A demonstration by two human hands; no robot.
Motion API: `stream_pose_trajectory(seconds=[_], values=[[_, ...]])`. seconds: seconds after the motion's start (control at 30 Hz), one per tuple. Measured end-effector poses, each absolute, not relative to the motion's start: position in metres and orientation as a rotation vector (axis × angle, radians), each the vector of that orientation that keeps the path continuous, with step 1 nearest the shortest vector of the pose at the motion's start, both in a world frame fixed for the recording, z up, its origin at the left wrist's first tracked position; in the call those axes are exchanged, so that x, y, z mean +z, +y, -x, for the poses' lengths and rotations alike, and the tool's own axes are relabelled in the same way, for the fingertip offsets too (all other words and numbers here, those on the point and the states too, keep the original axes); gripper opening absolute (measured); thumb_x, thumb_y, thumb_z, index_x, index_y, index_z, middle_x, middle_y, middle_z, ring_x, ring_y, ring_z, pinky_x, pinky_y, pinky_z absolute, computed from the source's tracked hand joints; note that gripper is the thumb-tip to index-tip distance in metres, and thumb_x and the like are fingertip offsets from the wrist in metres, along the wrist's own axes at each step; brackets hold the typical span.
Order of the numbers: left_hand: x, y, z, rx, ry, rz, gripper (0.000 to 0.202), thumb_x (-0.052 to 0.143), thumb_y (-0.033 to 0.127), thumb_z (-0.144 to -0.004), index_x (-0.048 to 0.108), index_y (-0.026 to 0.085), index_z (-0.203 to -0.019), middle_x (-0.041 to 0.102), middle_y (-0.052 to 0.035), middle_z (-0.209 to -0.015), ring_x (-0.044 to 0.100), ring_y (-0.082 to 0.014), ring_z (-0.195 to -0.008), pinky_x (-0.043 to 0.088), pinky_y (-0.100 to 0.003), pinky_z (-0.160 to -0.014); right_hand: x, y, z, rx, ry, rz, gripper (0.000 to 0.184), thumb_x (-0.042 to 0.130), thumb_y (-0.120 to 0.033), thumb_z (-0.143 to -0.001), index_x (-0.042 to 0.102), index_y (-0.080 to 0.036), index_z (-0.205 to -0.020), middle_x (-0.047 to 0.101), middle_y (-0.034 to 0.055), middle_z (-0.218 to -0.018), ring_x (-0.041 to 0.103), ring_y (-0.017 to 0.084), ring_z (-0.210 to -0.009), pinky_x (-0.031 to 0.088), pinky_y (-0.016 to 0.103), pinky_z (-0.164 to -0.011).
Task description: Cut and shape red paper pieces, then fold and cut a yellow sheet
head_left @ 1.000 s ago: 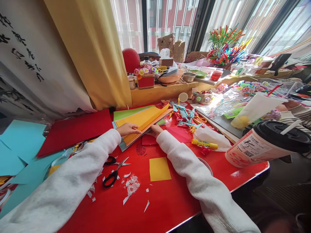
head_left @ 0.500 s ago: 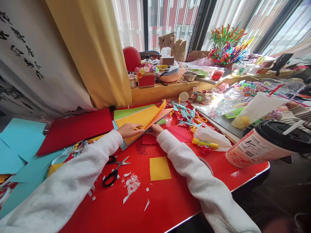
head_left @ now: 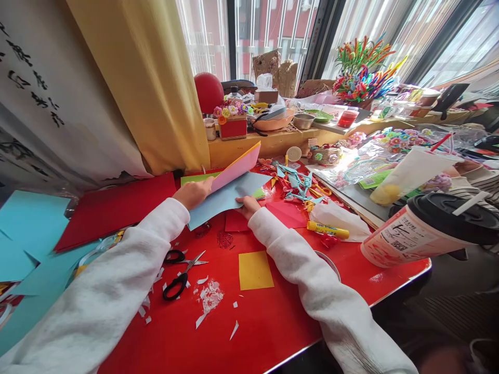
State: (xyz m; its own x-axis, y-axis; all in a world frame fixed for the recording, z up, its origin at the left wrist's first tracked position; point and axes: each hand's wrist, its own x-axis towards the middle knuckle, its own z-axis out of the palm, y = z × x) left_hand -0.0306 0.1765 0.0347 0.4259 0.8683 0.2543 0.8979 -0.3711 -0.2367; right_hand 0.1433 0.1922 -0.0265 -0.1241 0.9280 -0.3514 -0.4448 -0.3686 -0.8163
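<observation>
My left hand (head_left: 195, 192) is closed on the lifted sheets of coloured paper (head_left: 237, 165), pink on the near face with an orange edge behind. Under them lies a light blue sheet (head_left: 230, 195), its near edge curving up off the table. My right hand (head_left: 248, 206) pinches the blue sheet at its right part, thumb on top. Green paper (head_left: 195, 179) shows behind the lifted sheets. Nearer me are a yellow paper square (head_left: 256, 270) and black-handled scissors (head_left: 183, 272), blades apart, with white paper scraps (head_left: 211, 295) beside them.
At left lie dark red paper (head_left: 117, 210) and turquoise sheets (head_left: 37, 218). To the right are a yellow glue stick (head_left: 328, 230), small folded paper pieces (head_left: 296, 182) and a tilted drink cup (head_left: 409, 234) near the table edge. A crowded windowsill (head_left: 249, 143) runs behind.
My left hand has raised the orange and pink sheets and turned them up to the left, baring the blue sheet. My right hand now shows on the blue sheet's edge.
</observation>
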Motion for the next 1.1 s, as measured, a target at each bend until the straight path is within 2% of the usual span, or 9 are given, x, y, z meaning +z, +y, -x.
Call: stream_pose_trajectory(seconds=[0.17, 0.33, 0.47, 0.53, 0.67, 0.77, 0.87, 1.0, 1.1], values=[[0.018, 0.155, 0.021, 0.156, -1.228, 2.516, 0.034, 0.025, 0.019, -0.083, 0.047, 0.013, -0.109, 0.062, -0.0141, -0.084, 0.060, -0.0225, -0.069, 0.042, -0.032, -0.057, -0.026, 0.189, -0.141, 1.708, -0.685, 1.013, 0.022, 0.043, -0.003, -0.067, 0.045, -0.019, -0.082, 0.057, -0.0005, -0.081, 0.056, 0.012, -0.077, 0.052, 0.028, -0.065], [0.009, 0.142, 0.014, 0.051, -1.350, 2.489, 0.040, 0.029, 0.042, -0.082, 0.046, 0.017, -0.108, 0.061, -0.0121, -0.091, 0.059, -0.0253, -0.080, 0.043, -0.033, -0.059, -0.018, 0.187, -0.145, 1.805, -0.787, 0.944, 0.017, 0.045, 0.000, -0.064, 0.049, -0.015, -0.071, 0.057, -0.0002, -0.069, 0.057, 0.011, -0.070, 0.052, 0.028, -0.069], [0.006, 0.142, 0.016, 0.132, -1.320, 2.528, 0.032, 0.032, 0.021, -0.082, 0.043, 0.014, -0.111, 0.061, -0.0132, -0.091, 0.059, -0.0220, -0.082, 0.043, -0.029, -0.061, -0.009, 0.182, -0.145, 1.869, -0.883, 0.901, 0.005, 0.054, -0.014, -0.066, 0.052, -0.015, -0.070, 0.057, 0.0008, -0.065, 0.058, 0.014, -0.066, 0.052, 0.032, -0.068], [0.004, 0.139, 0.013, 0.134, -1.289, 2.549, 0.034, 0.029, 0.012, -0.081, 0.043, 0.011, -0.112, 0.060, -0.0150, -0.091, 0.059, -0.0208, -0.081, 0.043, -0.029, -0.061, -0.010, 0.181, -0.143, 1.828, -0.896, 0.918, 0.011, 0.055, -0.020, -0.066, 0.053, -0.016, -0.076, 0.058, 0.0017, -0.070, 0.059, 0.015, -0.068, 0.052, 0.034, -0.067], [0.007, 0.132, 0.002, 0.071, -1.308, 2.695, 0.034, 0.031, 0.021, -0.082, 0.043, 0.015, -0.113, 0.060, -0.0135, -0.097, 0.058, -0.0219, -0.085, 0.044, -0.031, -0.068, -0.019, 0.185, -0.140, 1.597, -0.834, 1.026, 0.021, 0.046, -0.007, -0.065, 0.050, -0.017, -0.083, 0.059, 0.0016, -0.078, 0.058, 0.015, -0.075, 0.050, 0.032, -0.069], [0.026, 0.143, 0.009, -0.327, -1.540, 2.795, 0.043, 0.038, 0.041, -0.079, 0.038, 0.023, -0.118, 0.053, -0.0083, -0.114, 0.049, -0.0217, -0.103, 0.038, -0.033, -0.085, -0.013, 0.194, -0.147, 1.403, -0.818, 1.044, 0.029, 0.043, -0.003, -0.061, 0.049, -0.018, -0.085, 0.059, 0.0003, -0.082, 0.056, 0.014, -0.082, 0.048, 0.029, -0.073], [0.060, 0.170, 0.034, -1.055, -1.724, 2.536, 0.072, 0.052, 0.049, -0.068, 0.025, 0.016, -0.126, 0.032, -0.0147, -0.131, 0.031, -0.0253, -0.119, 0.026, -0.038, -0.097, 0.012, 0.199, -0.166, 1.239, -0.850, 0.982, 0.024, 0.045, -0.010, -0.063, 0.051, -0.019, -0.085, 0.059, -0.0014, -0.088, 0.055, 0.013, -0.086, 0.045, 0.025, -0.078], [0.110, 0.192, 0.058, -1.493, -1.590, 2.481, 0.096, 0.069, 0.037, -0.054, 0.014, 0.009, -0.127, 0.023, -0.0195, -0.134, 0.019, -0.0260, -0.124, 0.016, -0.042, -0.100, 0.059, 0.190, -0.202, 0.949, -1.178, 0.672, 0.016, 0.050, -0.017, -0.064, 0.055, -0.015, -0.079, 0.061, -0.0002, -0.084, 0.057, 0.014, -0.078, 0.046, 0.027, -0.076], [0.136, 0.183, 0.047, -1.796, -1.395, 2.738, 0.081, 0.069, 0.027, -0.057, 0.026, 0.009, -0.123, 0.039, -0.0146, -0.126, 0.035, -0.0244, -0.116, 0.028, -0.045, -0.094, 0.086, 0.175, -0.224, 0.805, -1.332, 0.574, 0.013, 0.050, -0.021, -0.067, 0.056, -0.015, -0.077, 0.060, 0.0003, -0.084, 0.057, 0.015, -0.078, 0.047, 0.029, -0.073]])
